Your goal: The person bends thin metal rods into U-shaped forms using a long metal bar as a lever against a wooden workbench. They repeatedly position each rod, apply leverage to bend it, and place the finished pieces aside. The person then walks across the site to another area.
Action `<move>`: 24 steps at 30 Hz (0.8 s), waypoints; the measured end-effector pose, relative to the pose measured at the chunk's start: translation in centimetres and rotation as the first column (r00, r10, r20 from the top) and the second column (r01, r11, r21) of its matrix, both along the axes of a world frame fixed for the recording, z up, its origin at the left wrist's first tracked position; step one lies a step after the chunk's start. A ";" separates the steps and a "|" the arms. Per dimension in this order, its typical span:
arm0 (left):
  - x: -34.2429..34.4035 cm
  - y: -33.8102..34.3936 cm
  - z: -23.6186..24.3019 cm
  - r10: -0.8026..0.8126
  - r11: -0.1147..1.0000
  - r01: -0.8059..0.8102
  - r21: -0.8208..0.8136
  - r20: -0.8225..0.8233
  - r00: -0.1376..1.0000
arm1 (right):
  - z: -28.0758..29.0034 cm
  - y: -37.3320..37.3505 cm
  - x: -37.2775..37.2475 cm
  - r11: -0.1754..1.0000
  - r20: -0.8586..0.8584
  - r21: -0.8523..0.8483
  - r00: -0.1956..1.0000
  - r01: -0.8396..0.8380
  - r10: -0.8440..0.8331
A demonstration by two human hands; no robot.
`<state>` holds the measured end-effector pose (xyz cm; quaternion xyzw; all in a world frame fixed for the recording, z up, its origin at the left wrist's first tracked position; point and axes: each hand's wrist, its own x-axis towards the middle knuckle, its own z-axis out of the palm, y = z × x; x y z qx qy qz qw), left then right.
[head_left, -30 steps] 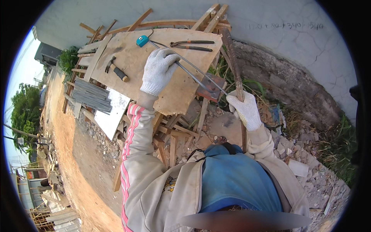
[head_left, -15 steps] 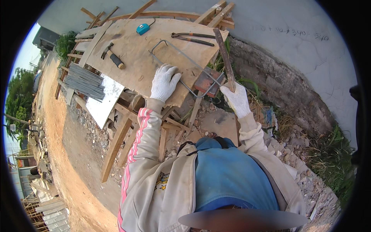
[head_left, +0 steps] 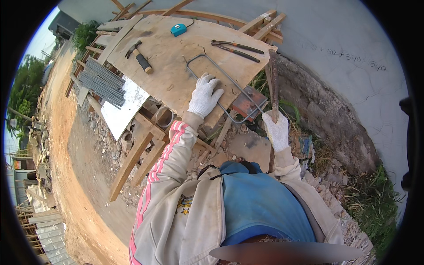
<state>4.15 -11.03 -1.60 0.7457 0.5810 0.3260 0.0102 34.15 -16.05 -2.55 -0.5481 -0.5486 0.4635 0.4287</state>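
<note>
A steel rod bent into a long narrow loop lies across the plywood board and reaches past its near right edge. My left hand, in a white knit glove, rests on the board with its fingers curled over the loop's left side. In a matching glove, my right hand is closed around the near end of a rusty metal bar pointing away from me. Between the hands, the loop's near end passes over a reddish-brown block beside the board. My left palm hides part of the rod.
On the board lie a hammer, long-handled pincers and a teal tape measure. Left of it, cut steel rods sit by a white panel. Timber legs stand below; a concrete wall rises right.
The view has turned slightly, shifting the board and tools in the picture. The bar in my right hand now points more straight ahead. My left hand stays on the rod.
</note>
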 end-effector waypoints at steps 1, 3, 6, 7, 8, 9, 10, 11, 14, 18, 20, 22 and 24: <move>0.0 0.5 -0.1 0.008 1.000 -0.008 0.007 -0.005 1.000 | -0.1 -0.1 0.0 1.000 0.003 0.020 1.000 0.015 -0.015; -0.2 1.6 -0.1 0.044 0.998 -0.042 -0.038 0.044 0.998 | -0.4 -0.1 -0.1 1.000 0.024 0.002 0.999 0.025 -0.025; -0.2 5.0 0.3 0.184 0.978 -0.191 -0.078 -0.097 0.978 | -0.7 -0.1 -0.4 0.997 0.085 0.039 0.994 0.067 -0.070; -0.3 6.2 0.5 0.245 0.963 -0.261 -0.074 -0.177 0.953 | -0.8 -0.1 -0.6 0.996 0.117 0.057 0.990 0.074 -0.080; -0.2 7.0 0.6 0.228 0.963 -0.249 -0.103 -0.183 0.956 | -0.8 -0.3 -0.6 0.995 0.112 0.063 0.990 0.080 -0.087; -0.1 7.8 0.6 0.211 0.962 -0.237 -0.134 -0.186 0.960 | -0.8 -0.4 -0.7 0.995 0.126 0.048 0.988 0.087 -0.093; 0.1 8.4 0.6 0.194 0.960 -0.226 -0.164 -0.188 0.963 | -0.7 -0.6 -0.8 0.995 0.139 0.046 0.985 0.093 -0.099; 0.2 9.0 0.5 0.180 0.960 -0.214 -0.182 -0.186 0.966 | -0.5 -0.6 -0.8 0.994 0.148 0.043 0.984 0.099 -0.105; 0.6 9.0 -0.1 0.185 0.965 -0.217 -0.149 -0.204 0.961 | 0.2 -0.7 -1.0 0.995 0.122 -0.023 0.988 0.100 -0.096; 0.4 8.6 -0.4 0.211 0.972 -0.229 -0.051 -0.235 0.949 | 1.1 -0.4 -1.2 0.994 0.213 0.084 0.974 0.062 -0.079; 0.3 8.9 -0.3 0.180 0.979 -0.195 -0.057 -0.207 0.962 | 1.5 -0.1 -0.7 1.000 0.196 -0.009 0.981 0.011 -0.009; 0.3 9.0 -0.1 0.198 0.963 -0.234 -0.136 -0.233 0.952 | 2.2 -0.2 0.4 1.000 0.227 -0.027 0.974 -0.006 0.013; 0.3 9.2 0.2 0.209 0.945 -0.265 -0.192 -0.268 0.940 | 3.1 -0.3 1.4 0.995 0.277 0.095 0.961 -0.014 -0.013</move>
